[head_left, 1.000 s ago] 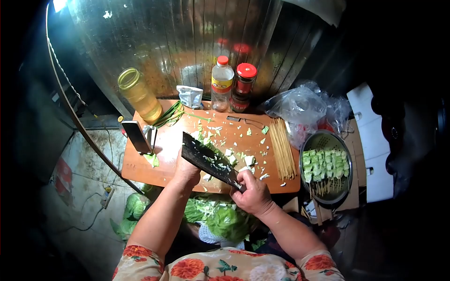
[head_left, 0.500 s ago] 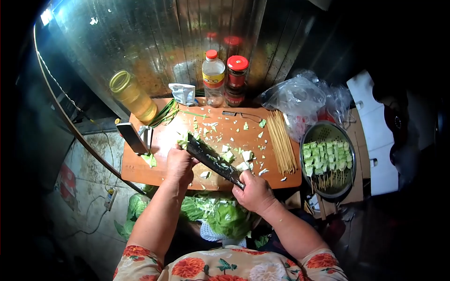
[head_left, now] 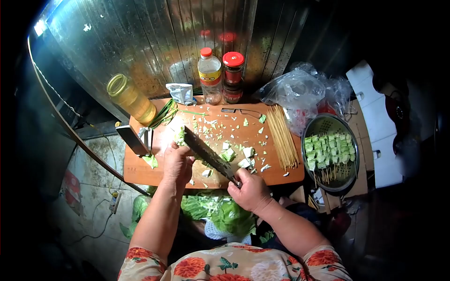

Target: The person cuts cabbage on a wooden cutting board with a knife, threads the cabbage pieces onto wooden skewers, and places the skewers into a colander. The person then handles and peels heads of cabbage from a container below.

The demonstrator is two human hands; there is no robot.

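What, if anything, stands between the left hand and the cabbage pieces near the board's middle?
The knife, gripped in the right hand: in this view its blade slants between the left hand and those cabbage pieces.

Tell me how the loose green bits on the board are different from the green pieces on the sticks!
The loose bits lie scattered on the brown board; the threaded pieces sit in rows on sticks in the colander. The loose bits range from specks to chunks; the threaded pieces look more alike in size. Both are pale green.
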